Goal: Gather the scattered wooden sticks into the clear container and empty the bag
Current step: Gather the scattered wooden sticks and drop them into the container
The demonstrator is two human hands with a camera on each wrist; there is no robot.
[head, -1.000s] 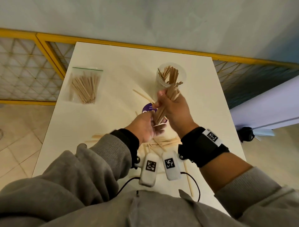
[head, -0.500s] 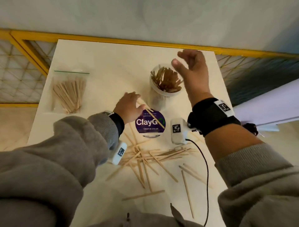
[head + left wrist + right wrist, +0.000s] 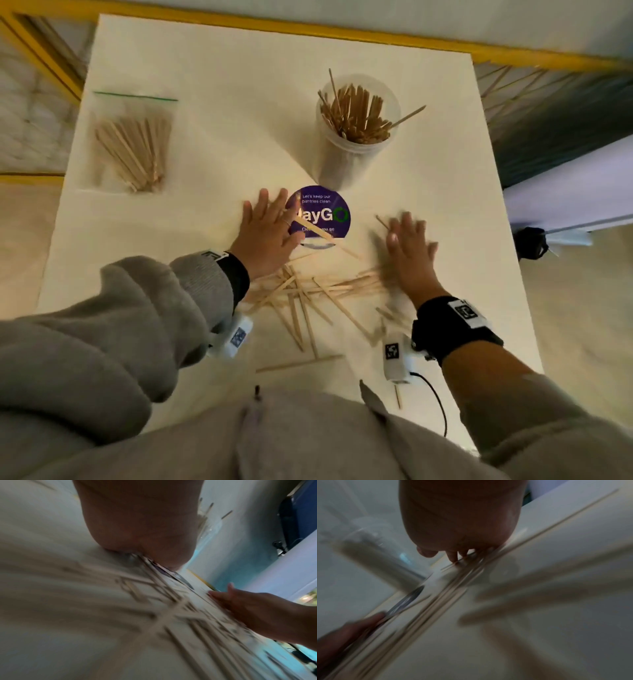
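A clear container (image 3: 354,147) stands upright at the table's far middle, packed with wooden sticks. A clear zip bag (image 3: 132,147) with more sticks lies flat at the far left. Loose sticks (image 3: 308,294) lie scattered near the front, between my two hands. My left hand (image 3: 267,229) lies flat with straight fingers on the table, touching the left side of the pile. My right hand (image 3: 409,240), blurred, lies flat with spread fingers on the pile's right side. In the wrist views the left hand (image 3: 137,527) and the right hand (image 3: 458,524) press low against blurred sticks.
A round purple lid or sticker (image 3: 322,214) lies flat between the hands, with one stick across it. The white table (image 3: 222,85) ends at a yellow rail behind. A single stick (image 3: 298,363) lies near the front edge, beside my grey sleeves.
The right hand dropped its bundle into the container, then came down from above the container onto the table. The left hand let go of the bundle and now lies flat by the pile.
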